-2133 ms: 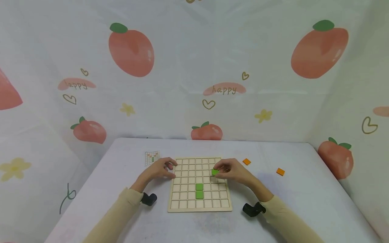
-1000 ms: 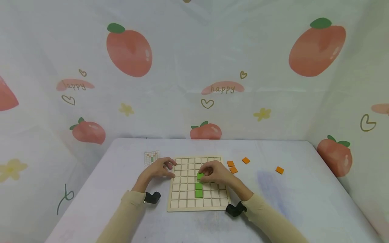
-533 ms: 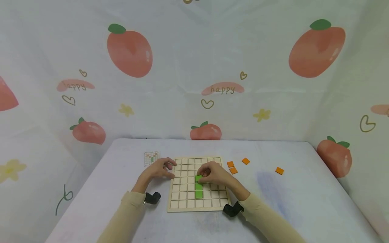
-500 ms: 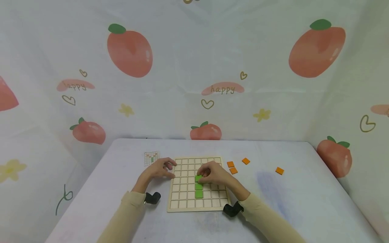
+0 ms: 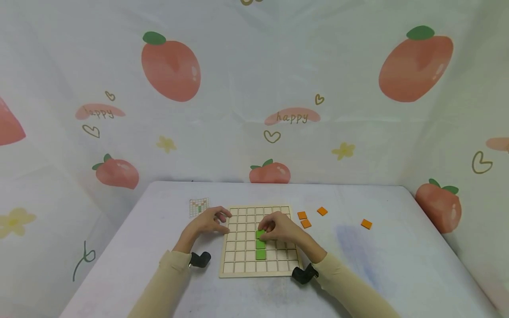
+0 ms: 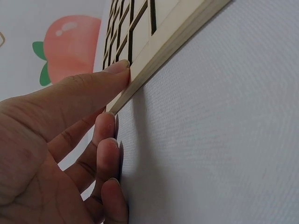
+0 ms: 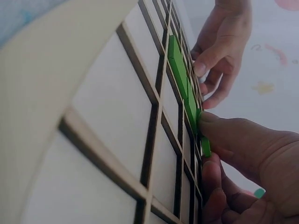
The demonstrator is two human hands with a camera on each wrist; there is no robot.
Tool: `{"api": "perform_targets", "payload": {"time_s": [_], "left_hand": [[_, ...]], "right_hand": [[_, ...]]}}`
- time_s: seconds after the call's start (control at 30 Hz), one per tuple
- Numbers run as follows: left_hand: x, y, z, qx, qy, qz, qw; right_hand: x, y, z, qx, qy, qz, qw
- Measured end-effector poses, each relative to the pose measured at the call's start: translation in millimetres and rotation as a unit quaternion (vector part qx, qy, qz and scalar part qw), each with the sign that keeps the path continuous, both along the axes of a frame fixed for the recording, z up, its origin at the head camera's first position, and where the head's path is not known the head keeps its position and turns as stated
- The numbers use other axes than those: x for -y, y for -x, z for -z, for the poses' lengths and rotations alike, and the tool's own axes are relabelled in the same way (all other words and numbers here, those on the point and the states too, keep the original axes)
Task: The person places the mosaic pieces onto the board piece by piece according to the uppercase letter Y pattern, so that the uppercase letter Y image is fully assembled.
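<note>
A square wooden grid board [image 5: 240,256] lies flat on the white table. Two green tiles, the nearer one [image 5: 260,254] and the one behind it [image 5: 260,244], sit in adjoining cells of one column. Directly beyond them my right hand [image 5: 281,227] pinches a third green tile [image 5: 260,234] between thumb and fingers. The right wrist view shows this held tile [image 7: 205,146] slightly tilted at the end of the green row. At the board's left edge rests my left hand [image 5: 206,222], its thumb [image 6: 93,88] touching the rim and its other fingers loosely bent.
Several orange tiles lie right of the board: a close pair [image 5: 302,215], one farther back [image 5: 322,211] and one far right [image 5: 366,224]. A small printed grid pattern [image 5: 199,206] lies behind my left hand. A fruit-patterned curtain [image 5: 222,110] hangs behind the table.
My right hand has carried the green tile leftward from the board's right side to the green column, uncovering two orange tiles. It has stayed there over the last half second. The left hand has kept still.
</note>
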State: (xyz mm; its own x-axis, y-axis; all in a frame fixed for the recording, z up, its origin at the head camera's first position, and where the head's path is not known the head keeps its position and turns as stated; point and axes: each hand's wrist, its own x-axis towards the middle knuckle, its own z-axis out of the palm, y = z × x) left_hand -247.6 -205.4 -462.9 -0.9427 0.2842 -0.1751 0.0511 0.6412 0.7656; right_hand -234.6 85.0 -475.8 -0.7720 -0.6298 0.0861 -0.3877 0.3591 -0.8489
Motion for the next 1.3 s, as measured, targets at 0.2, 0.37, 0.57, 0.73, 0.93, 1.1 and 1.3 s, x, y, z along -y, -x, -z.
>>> {"api": "perform_targets", "payload": {"time_s": [0.2, 0.37, 0.57, 0.73, 0.93, 1.1, 1.3], "left_hand": [[-1.0, 0.1, -1.0, 0.002, 0.003, -0.004, 1.0000], [-1.6, 1.7, -0.2, 0.002, 0.007, -0.009, 0.9999], [-2.3, 3.7, -1.0, 0.001, -0.001, -0.003, 1.0000], [-2.6, 3.8, -1.0, 0.003, 0.000, -0.004, 1.0000], [-2.9, 1.8, -0.9, 0.003, 0.001, -0.005, 1.0000], [-2.4, -0.6, -1.4, 0.005, -0.002, -0.006, 1.0000], [-1.4, -1.5, -0.5, 0.000, -0.008, -0.002, 1.0000]], "right_hand": [[1.5, 0.1, -1.2, -0.012, -0.014, -0.001, 1.000], [1.6, 0.1, -3.3, -0.011, -0.015, 0.002, 1.000], [-0.1, 1.1, -4.2, -0.002, -0.013, 0.005, 1.000], [-3.4, 1.5, -4.7, 0.007, -0.006, -0.003, 1.000], [-11.7, 2.6, -4.5, 0.005, 0.011, -0.024, 1.000], [-23.4, 2.0, -7.0, 0.001, 0.017, -0.028, 0.999], [-47.3, -1.0, -13.7, 0.014, 0.013, -0.021, 1.000]]}}
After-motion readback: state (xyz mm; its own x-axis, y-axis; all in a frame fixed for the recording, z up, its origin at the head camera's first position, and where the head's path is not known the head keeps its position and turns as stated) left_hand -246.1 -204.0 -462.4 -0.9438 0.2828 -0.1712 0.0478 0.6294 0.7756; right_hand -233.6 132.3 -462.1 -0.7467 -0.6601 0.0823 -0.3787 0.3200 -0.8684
